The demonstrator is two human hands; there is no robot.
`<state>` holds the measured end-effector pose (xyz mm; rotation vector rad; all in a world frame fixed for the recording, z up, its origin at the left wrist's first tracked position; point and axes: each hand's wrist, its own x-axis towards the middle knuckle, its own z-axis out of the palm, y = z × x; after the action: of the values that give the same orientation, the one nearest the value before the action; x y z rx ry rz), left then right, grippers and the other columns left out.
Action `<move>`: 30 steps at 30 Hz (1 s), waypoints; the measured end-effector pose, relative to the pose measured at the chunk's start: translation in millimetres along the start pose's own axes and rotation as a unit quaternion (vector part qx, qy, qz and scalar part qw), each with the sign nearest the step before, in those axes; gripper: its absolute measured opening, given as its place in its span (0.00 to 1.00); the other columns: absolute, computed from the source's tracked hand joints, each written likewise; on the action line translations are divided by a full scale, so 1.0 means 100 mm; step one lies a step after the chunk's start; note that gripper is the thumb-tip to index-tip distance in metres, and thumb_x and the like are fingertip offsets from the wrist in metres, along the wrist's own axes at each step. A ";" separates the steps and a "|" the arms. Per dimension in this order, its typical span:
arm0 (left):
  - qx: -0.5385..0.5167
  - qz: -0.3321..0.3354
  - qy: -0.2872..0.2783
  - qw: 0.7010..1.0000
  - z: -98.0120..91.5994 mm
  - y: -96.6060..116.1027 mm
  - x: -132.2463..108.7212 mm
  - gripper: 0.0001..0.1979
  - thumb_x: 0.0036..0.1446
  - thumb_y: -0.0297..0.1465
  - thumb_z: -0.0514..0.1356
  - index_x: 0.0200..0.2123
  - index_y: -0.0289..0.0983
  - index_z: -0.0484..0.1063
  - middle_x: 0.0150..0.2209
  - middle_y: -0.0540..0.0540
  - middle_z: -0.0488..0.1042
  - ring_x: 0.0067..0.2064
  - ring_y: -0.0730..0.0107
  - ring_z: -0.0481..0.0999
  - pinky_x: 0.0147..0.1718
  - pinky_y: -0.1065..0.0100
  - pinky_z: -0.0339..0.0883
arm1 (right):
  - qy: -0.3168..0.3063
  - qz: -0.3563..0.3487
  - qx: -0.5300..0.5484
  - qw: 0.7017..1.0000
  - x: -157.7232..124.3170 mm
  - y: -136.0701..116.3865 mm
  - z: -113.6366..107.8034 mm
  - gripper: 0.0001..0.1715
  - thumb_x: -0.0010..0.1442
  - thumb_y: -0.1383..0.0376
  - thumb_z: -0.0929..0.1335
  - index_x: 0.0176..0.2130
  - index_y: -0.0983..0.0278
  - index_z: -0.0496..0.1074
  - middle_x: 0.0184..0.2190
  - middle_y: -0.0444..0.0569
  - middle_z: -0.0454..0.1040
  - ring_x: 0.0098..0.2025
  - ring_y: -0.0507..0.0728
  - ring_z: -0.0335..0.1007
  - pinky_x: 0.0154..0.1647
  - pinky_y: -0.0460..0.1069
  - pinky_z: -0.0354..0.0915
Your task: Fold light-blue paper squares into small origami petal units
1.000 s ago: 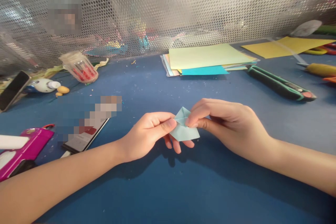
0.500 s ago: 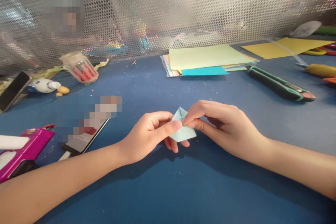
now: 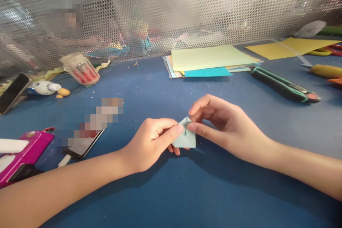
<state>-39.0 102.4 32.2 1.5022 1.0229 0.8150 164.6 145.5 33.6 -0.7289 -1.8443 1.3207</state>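
A small piece of pale blue folded paper (image 3: 187, 140), with a pointed top and creases meeting near its middle, is held just above the blue table. My left hand (image 3: 152, 142) pinches its left side, thumb on the front and fingers behind. At the upper right edge of the paper, the thumb of my right hand (image 3: 227, 124) touches it. The right index finger is lifted off and curves above, apart from the thumb. Part of the paper's left side is hidden under the left thumb.
Behind lies a stack of coloured paper (image 3: 208, 57), with a yellow sheet (image 3: 283, 48) to its right. A black and green utility knife (image 3: 283, 83) rests at the right. On the left are a phone (image 3: 85, 146), a jar (image 3: 80, 69) and a magenta tool (image 3: 29, 153). Perforated metal mesh (image 3: 171, 10) stands behind.
My right index finger has lifted off the paper, opening away from the thumb. The folded paper has turned and shifted slightly down, with my left hand still gripping it.
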 end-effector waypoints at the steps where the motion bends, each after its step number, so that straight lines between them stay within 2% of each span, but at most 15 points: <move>1: 0.003 -0.001 0.000 1.000 0.00 0.00 0.01 0.17 0.69 0.33 0.55 0.30 0.34 0.76 0.25 0.51 0.76 0.27 0.76 0.75 0.29 0.76 0.70 | 0.003 -0.001 0.000 1.000 0.00 0.01 0.00 0.13 0.59 0.68 0.76 0.39 0.59 0.69 0.28 0.37 0.75 0.29 0.47 0.71 0.31 0.41 0.67; 9: 0.002 -0.017 -0.004 1.000 -0.01 0.00 0.01 0.18 0.69 0.36 0.56 0.28 0.34 0.76 0.25 0.49 0.75 0.27 0.73 0.76 0.29 0.73 0.69 | 0.043 -0.017 -0.038 0.998 -0.02 0.01 0.02 0.17 0.56 0.65 0.78 0.34 0.60 0.66 0.29 0.38 0.71 0.33 0.50 0.70 0.35 0.44 0.68; 14: 0.003 -0.004 0.006 1.000 -0.01 0.00 0.03 0.19 0.69 0.36 0.55 0.27 0.35 0.75 0.24 0.50 0.75 0.27 0.73 0.76 0.28 0.73 0.69 | -0.013 0.073 0.004 0.997 -0.01 0.00 0.03 0.13 0.60 0.58 0.75 0.38 0.60 0.70 0.29 0.41 0.75 0.29 0.52 0.70 0.29 0.46 0.66; 18: 0.003 0.003 0.014 1.000 -0.01 0.00 0.03 0.19 0.69 0.36 0.55 0.28 0.35 0.76 0.25 0.50 0.76 0.28 0.74 0.76 0.28 0.74 0.69 | -0.048 0.114 -0.027 0.992 -0.03 0.01 0.02 0.15 0.61 0.53 0.73 0.31 0.61 0.74 0.28 0.45 0.78 0.30 0.54 0.71 0.29 0.47 0.65; 24: 0.013 -0.006 0.003 1.000 -0.02 -0.01 0.03 0.19 0.69 0.36 0.55 0.27 0.35 0.74 0.24 0.51 0.74 0.27 0.74 0.75 0.28 0.74 0.68 | -0.024 0.102 -0.080 0.991 -0.05 0.00 0.02 0.18 0.60 0.53 0.74 0.27 0.62 0.72 0.23 0.42 0.73 0.25 0.51 0.63 0.24 0.46 0.60; 30: 0.024 -0.047 -0.002 0.999 -0.02 0.00 0.03 0.12 0.59 0.34 0.67 0.26 0.36 0.72 0.24 0.52 0.74 0.26 0.75 0.73 0.25 0.74 0.62 | -0.007 0.051 -0.094 0.994 -0.07 -0.06 0.05 0.18 0.59 0.55 0.74 0.26 0.62 0.71 0.23 0.42 0.73 0.25 0.50 0.65 0.26 0.45 0.62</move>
<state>-39.2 105.9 32.8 1.4838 1.1083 0.7259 164.4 135.1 36.5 -0.9263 -1.9852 1.2286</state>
